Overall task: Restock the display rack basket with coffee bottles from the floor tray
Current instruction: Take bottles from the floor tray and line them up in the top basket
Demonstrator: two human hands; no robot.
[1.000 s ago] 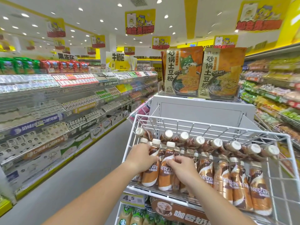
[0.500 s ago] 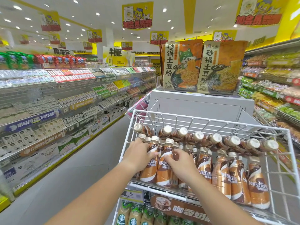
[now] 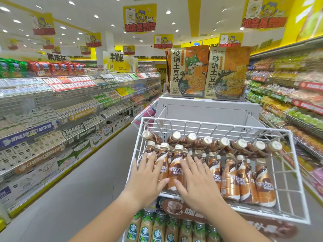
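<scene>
on the far left, long store shelves run down the aisle, packed with small cartons and price tags; the grey aisle floor lies between them and the rack; next comes the white wire basket of the display rack, tilted toward the camera; the left hand is spread flat with fingers apart, palm pressed against the front of the bottles at the basket's left end, gripping nothing, its thumb lying across the base of a bottle; just to its right two upright coffee bottles with brown labels and cream caps show between the hands; the right hand is likewise open and flat, fingers splayed over the bottle fronts, holding nothing, thumb pointing toward the left thumb; further right more of the same bottles stand in a front row reaching almost to the basket's right wall, and behind them a back row lies tipped with caps toward the camera; under the basket a lower tier holds green-labelled drink bottles below a brown sign; above the rack's white panel stand two large orange noodle packs; on the far right, snack shelves fill the wall.
</scene>
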